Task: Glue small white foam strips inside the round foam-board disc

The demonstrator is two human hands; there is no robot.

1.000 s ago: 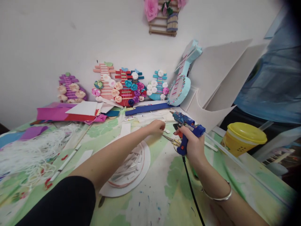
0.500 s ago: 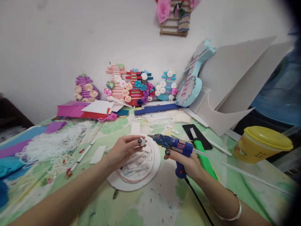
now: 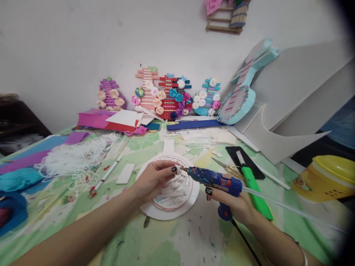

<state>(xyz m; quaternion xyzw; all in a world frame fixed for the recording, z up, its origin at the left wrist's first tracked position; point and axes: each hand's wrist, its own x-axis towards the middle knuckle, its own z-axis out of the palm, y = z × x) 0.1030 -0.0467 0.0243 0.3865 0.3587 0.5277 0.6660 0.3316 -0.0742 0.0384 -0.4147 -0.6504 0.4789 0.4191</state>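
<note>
My right hand (image 3: 233, 203) grips a blue hot glue gun (image 3: 219, 181), its nozzle pointing left and a clear glue stick (image 3: 277, 201) sticking out behind. Pinched in my left hand (image 3: 158, 177) is a small white piece (image 3: 179, 170), partly hidden by the fingers, right at the nozzle tip. Both hands are over a white foam board cutout (image 3: 191, 201), round with a short neck. Several small white strips (image 3: 173, 190) lie piled inside the pinkish ring drawn on it.
To the right lie scissors (image 3: 227, 168), a green-handled cutter (image 3: 256, 195), a black phone-like slab (image 3: 259, 171) and a yellow tub (image 3: 324, 177). White string (image 3: 74, 159) is heaped at left. Decorated toy-like lutes (image 3: 169, 99) lean on the wall. A black cord (image 3: 245, 240) trails from the glue gun.
The glue gun's nozzle and the white piece in my left hand have come together. The camera view has shifted, so the surroundings appear farther right.
</note>
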